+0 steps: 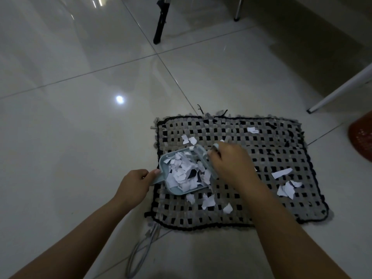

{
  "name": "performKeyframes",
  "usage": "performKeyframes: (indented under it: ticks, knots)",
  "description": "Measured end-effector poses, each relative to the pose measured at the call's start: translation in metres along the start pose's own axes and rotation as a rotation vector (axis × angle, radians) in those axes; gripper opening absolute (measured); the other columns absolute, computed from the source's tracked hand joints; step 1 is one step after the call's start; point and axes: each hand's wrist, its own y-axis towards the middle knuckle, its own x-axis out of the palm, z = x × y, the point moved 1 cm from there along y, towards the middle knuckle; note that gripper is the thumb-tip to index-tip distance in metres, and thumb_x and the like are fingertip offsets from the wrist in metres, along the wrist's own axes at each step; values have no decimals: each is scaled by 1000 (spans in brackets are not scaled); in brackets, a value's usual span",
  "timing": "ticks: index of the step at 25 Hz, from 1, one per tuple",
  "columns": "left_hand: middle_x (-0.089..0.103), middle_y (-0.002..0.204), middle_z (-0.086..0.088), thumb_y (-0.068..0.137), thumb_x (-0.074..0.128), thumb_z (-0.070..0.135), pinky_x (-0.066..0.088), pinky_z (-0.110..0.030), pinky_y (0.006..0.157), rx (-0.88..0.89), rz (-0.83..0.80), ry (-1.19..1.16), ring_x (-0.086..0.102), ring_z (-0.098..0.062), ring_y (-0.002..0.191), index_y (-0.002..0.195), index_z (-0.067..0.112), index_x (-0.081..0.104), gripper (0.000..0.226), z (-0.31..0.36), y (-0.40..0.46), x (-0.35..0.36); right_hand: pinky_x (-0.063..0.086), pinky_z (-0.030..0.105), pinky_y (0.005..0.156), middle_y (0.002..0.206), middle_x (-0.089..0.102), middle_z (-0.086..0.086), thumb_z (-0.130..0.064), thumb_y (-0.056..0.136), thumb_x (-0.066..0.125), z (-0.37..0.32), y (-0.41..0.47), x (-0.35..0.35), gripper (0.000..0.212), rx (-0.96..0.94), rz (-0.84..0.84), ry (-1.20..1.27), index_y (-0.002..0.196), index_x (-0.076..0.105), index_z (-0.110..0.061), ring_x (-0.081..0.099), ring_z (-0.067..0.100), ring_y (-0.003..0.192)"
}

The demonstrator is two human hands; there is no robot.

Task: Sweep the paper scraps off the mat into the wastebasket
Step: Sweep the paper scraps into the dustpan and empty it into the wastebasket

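Left hand grips dustpan handle; right hand clasps brush; woven mat, glossy tiled floor.

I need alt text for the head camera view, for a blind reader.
Left hand holds a dustpan full of paper scraps on a woven mat; right hand grips a small brush. A red wastebasket stands at right.

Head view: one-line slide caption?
Left hand holds scrap-filled dustpan on woven mat; right hand grips small brush; loose scraps remain.
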Motion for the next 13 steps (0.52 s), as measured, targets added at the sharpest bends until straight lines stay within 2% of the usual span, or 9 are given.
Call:
performKeyframes:
  ticks: [3, 6, 7, 8, 9, 11, 13]
  knots:
    - [40, 51, -9, 92, 48, 36, 25, -30, 53, 19, 23, 5, 35, -20, 48, 50, 11, 36, 51, 1, -1, -2, 19, 23, 43, 52, 33, -5, -18, 95, 42, 28, 15, -18, 26, 160, 135, -53, 70, 43, -9, 31, 9, 46]
    - [41, 51, -9, 93, 47, 36, 25, -30, 52, 51, 41, 59, 37, -20, 48, 51, 11, 36, 50, 2, -2, -2, 17, 25, 43, 52, 37, 1, -13, 94, 43, 47, 30, -22, 31, 268, 182, -83, 63, 38, -9, 28, 11, 44]
    - [41, 52, -9, 93, 47, 36, 25, -30, 52, 55, 42, 65, 36, -20, 48, 51, 11, 36, 50, 2, -2, -2, 17, 27, 44, 56, 46, 7, -11, 94, 43, 45, 29, -17, 31, 239, 145, -84, 63, 42, -9, 29, 13, 45]
    - [40, 52, -8, 93, 47, 35, 24, -30, 52, 58, 40, 70, 36, -20, 49, 51, 11, 35, 50, 1, -1, -1, 18, 27, 44, 64, 54, 13, -10, 94, 42, 39, 25, -10, 27, 184, 106, -82, 67, 48, -11, 32, 17, 47]
    - [39, 52, -8, 93, 47, 35, 24, -30, 52, 59, 39, 77, 36, -20, 49, 51, 11, 35, 50, 1, 0, 0, 18, 26, 44, 68, 57, 13, -10, 93, 43, 29, 19, -1, 24, 119, 80, -80, 76, 58, -7, 36, 21, 51]
    - [39, 51, -7, 93, 47, 35, 24, -30, 52, 53, 43, 76, 36, -20, 49, 52, 11, 35, 49, -1, 1, 1, 17, 22, 43, 58, 46, 2, -11, 93, 43, 6, 1, 15, 22, 8, 36, -54, 78, 57, -6, 38, 21, 54]
    - [40, 51, -7, 93, 48, 35, 25, -30, 52, 46, 45, 63, 37, -19, 49, 53, 10, 37, 48, -2, 2, 1, 17, 21, 43, 53, 31, -5, -14, 93, 42, -9, -11, 23, 25, -39, 2, -16, 69, 44, -9, 32, 15, 48]
